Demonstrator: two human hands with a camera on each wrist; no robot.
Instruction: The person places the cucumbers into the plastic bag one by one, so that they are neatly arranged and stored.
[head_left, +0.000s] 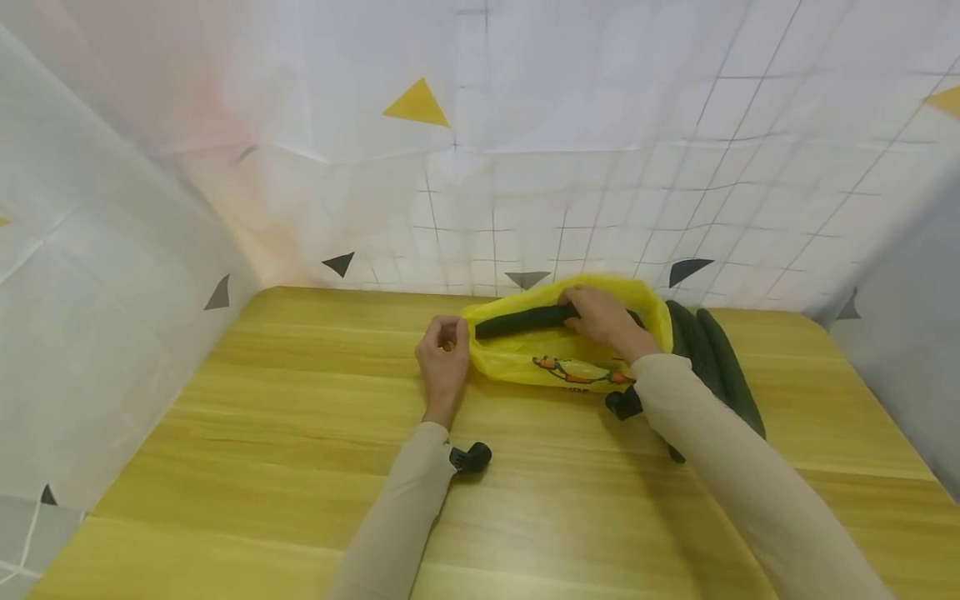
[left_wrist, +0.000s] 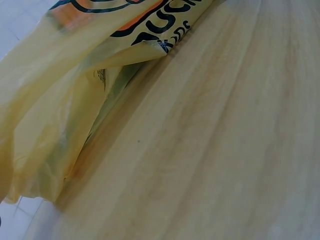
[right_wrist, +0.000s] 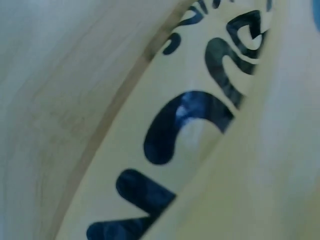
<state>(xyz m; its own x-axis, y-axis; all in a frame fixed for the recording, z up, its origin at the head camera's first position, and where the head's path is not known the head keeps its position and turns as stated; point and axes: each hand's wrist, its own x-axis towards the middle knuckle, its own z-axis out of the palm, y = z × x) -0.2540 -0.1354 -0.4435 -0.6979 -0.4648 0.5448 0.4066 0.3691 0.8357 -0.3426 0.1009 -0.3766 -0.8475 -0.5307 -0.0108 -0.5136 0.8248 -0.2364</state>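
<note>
A yellow plastic bag (head_left: pixel 517 367) lies with its mouth spread open at the back of the table, printed with a picture and dark letters. My left hand (head_left: pixel 442 360) pinches the rim at the bag's left end. Reaching into the mouth, my right hand (head_left: pixel 602 321) grips a long dark green cucumber (head_left: pixel 525 321) that lies lengthwise inside; its fingertips are partly hidden. Several more cucumbers (head_left: pixel 723 362) lie side by side just right of the bag, partly behind my right sleeve. Close up, both wrist views show the printed bag (left_wrist: pixel 55 85), (right_wrist: pixel 195 105) but neither hand clearly.
The wood-grain table (head_left: pixel 300 483) extends in front of the bag and to both sides. White sheeting (head_left: pixel 337 192) with grid lines and triangle marks stands right behind the bag and along the sides. A black wrist camera (head_left: pixel 471 457) juts from the left sleeve.
</note>
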